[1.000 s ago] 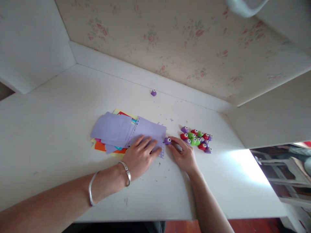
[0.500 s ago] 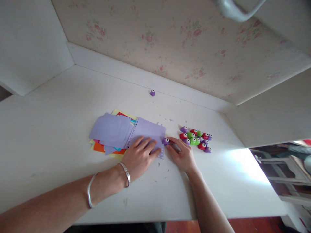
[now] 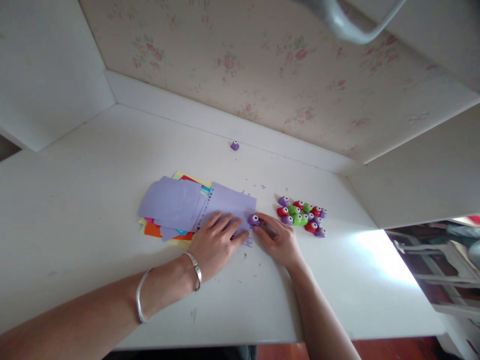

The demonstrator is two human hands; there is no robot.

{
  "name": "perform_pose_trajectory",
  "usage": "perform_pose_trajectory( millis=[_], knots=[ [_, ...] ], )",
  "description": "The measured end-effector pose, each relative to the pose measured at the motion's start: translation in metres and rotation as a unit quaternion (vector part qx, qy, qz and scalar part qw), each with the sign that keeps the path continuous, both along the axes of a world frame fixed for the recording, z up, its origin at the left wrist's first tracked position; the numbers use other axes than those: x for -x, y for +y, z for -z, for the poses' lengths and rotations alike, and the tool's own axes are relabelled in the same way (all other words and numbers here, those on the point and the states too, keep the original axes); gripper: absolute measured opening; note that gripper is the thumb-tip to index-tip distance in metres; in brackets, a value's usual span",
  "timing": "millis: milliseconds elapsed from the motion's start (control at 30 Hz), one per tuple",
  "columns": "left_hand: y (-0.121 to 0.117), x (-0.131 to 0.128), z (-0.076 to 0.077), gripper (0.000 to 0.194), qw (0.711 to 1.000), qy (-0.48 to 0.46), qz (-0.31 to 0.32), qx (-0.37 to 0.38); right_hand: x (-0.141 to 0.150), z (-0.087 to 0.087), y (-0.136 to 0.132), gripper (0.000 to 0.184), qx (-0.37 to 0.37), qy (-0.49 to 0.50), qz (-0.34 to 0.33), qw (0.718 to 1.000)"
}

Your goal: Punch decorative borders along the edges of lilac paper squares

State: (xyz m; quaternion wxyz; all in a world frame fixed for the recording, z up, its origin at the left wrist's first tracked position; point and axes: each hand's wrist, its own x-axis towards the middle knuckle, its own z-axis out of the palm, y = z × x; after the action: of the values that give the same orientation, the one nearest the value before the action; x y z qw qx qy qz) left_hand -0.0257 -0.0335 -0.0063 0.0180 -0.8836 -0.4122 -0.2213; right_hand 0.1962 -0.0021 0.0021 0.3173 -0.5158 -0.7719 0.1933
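A purple sheet (image 3: 234, 200) with small punched shapes along its edges lies on the white desk, partly over a stack of coloured papers (image 3: 172, 200). My left hand (image 3: 217, 240) rests flat on the sheet's near part, fingers spread, covering some of it. At the sheet's right edge, my right hand (image 3: 277, 239) pinches a small purple craft punch (image 3: 253, 220) between thumb and fingers. The punch sits over the paper's edge; its slot is hidden. Just right of that hand stands a cluster of purple, red and green punches (image 3: 297, 219).
Another purple punch (image 3: 234, 145) stands alone near the back wall. Tiny purple paper bits (image 3: 263, 186) are scattered around the sheet. The desk's front edge (image 3: 210, 345) runs close to my body. A chair (image 3: 435, 270) stands beyond the desk on the right.
The purple punch in my right hand has shifted slightly left and down along the sheet's right edge. My left hand stays in place on the paper.
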Motion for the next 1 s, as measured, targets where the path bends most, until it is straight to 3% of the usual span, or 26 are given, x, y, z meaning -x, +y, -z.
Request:
perform_pose_trajectory(
  millis=[133, 400, 700, 1000],
  knots=[
    [0.0, 0.001, 0.0, 0.031, 1.0, -0.001, 0.002, 0.006, -0.001, -0.001, 0.0, 0.034, 0.009, 0.017, 0.006, 1.0],
    [0.0, 0.001, -0.004, 0.03, 0.999, -0.023, 0.002, 0.024, -0.003, -0.008, 0.014, 0.026, 0.029, 0.059, 0.087, 0.994],
    [0.0, 0.003, -0.003, 0.039, 0.999, -0.028, 0.02, 0.013, 0.005, -0.043, 0.03, 0.021, 0.091, -0.063, -0.012, 0.994],
    [-0.005, 0.002, -0.001, 0.04, 0.997, -0.044, 0.036, 0.044, 0.002, -0.049, 0.041, 0.022, 0.122, -0.146, -0.055, 0.98]
  ],
)
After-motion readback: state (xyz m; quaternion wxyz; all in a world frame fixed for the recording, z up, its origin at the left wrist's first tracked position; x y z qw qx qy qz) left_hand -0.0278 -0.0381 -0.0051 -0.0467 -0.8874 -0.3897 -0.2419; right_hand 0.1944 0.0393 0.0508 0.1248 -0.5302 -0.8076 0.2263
